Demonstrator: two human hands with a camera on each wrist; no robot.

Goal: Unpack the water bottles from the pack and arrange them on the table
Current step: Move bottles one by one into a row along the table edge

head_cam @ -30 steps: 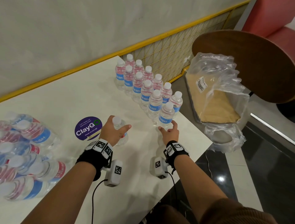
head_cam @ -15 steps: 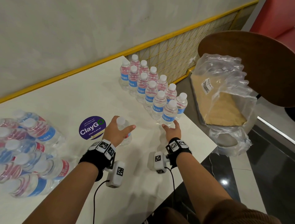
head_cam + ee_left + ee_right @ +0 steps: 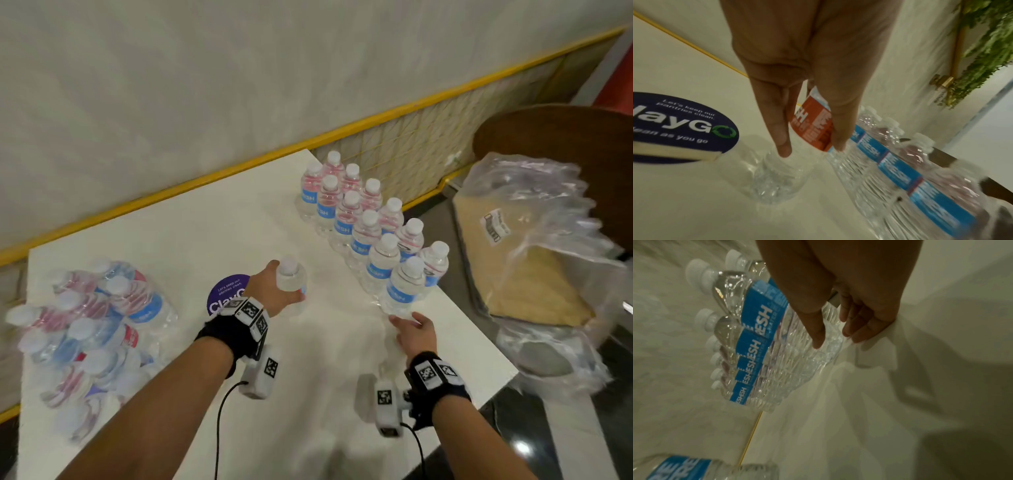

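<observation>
My left hand [image 3: 274, 291] grips a clear water bottle [image 3: 291, 279] with a white cap, near the middle of the white table [image 3: 308, 394]. In the left wrist view, thumb and fingers [image 3: 784, 146] wrap its red label [image 3: 812, 128], and the bottle base [image 3: 777, 181] is close above the tabletop. Two rows of upright bottles [image 3: 370, 226] with blue labels run along the right side. My right hand [image 3: 407, 323] lies open at the foot of the nearest bottle [image 3: 400, 287]. In the right wrist view its thumb [image 3: 816, 331] touches that bottle's base [image 3: 830, 344]. The shrink-wrapped pack [image 3: 89, 329] lies at the left.
A round purple ClayGo sticker [image 3: 224, 294] is on the table, just left of my left hand. Off the right edge, crumpled empty plastic wrap with a cardboard sheet [image 3: 534, 260] rests on a seat by a round wooden top [image 3: 565, 137]. A wall with yellow trim [image 3: 205, 178] borders the far side.
My left hand has carried its bottle a little to the right, toward the rows. The right hand stays at the foot of the nearest bottle, fingers drawn in slightly.
</observation>
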